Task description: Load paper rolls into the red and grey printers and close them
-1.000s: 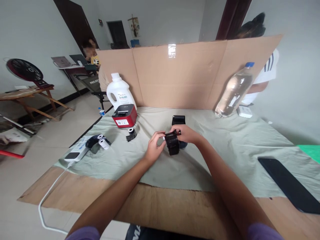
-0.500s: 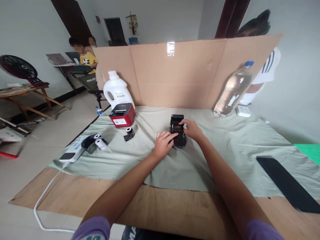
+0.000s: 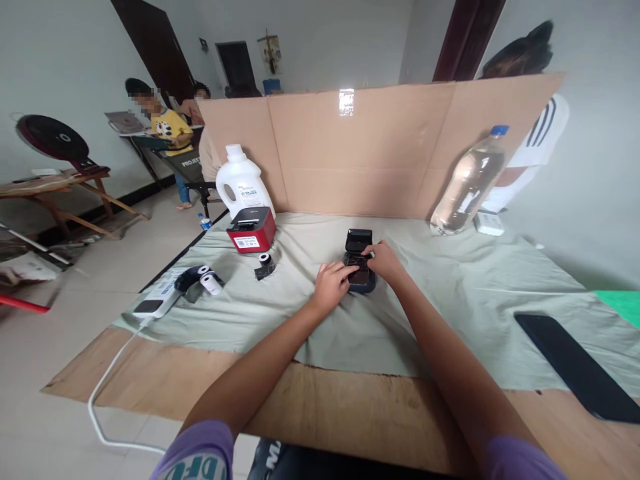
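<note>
Head view: left hand (image 3: 333, 283) and right hand (image 3: 384, 260) rest on a black printer (image 3: 358, 263) on the cloth (image 3: 450, 300), fingers pressed together against it. Red printer (image 3: 251, 229) sits at 10 o'clock.

Work surface: brown board table (image 3: 320, 413), mostly covered by a pale green cloth (image 3: 450, 313). On the cloth: black label printer (image 3: 358, 270) near centre, lid open; red label printer (image 3: 251, 229) and white detergent jug (image 3: 243, 187) at far left; loose label roll (image 3: 264, 265) just beside the red unit; white power strip (image 3: 157, 300) and paper rolls (image 3: 205, 281) at left edge; clear water bottle (image 3: 469, 183) far right; black flat slab (image 3: 575, 367) near right; cardboard screen (image 3: 380, 153) upright along the back
</note>
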Tool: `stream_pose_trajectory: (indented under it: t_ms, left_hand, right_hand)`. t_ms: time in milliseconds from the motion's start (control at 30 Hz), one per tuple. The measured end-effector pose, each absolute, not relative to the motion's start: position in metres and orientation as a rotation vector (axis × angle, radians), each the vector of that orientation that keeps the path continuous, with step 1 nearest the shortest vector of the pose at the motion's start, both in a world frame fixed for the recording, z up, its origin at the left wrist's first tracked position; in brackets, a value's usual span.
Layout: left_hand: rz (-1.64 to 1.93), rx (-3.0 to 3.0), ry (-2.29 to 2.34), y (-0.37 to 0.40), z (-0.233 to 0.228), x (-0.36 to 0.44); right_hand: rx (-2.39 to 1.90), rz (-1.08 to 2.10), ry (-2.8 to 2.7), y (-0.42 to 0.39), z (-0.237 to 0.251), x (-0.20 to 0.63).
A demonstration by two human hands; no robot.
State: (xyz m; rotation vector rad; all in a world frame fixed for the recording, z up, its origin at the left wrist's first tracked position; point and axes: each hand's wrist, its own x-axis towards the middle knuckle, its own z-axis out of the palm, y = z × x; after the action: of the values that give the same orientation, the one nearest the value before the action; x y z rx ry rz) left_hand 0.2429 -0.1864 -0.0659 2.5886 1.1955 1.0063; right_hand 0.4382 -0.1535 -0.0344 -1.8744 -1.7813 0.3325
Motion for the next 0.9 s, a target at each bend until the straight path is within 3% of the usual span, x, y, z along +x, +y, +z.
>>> stream_pose_trajectory:
  t_ms: [300, 467, 600, 900]
  left_hand:
    - [0.999, 2.545, 1.175, -0.187, -0.068, 0.241]
    - [1.247, 2.170, 1.075, -0.180, -0.061, 0.243]
    - [1.406, 1.844, 1.007, -0.162, -0.044, 0.250]
    - [1.374, 1.831, 0.888, -0.153, -0.013, 0.258]
  right_hand:
    - [-1.746, 0.673, -1.803, -0.153, -0.022, 0.458]
    - [-1.688, 0.968, -1.573, -0.157, -0.009, 0.481]
    - [-1.616, 0.945, -1.375, -0.154, -0.013, 0.483]
    - [-1.404, 0.971, -1.321, -0.142, -0.037, 0.465]
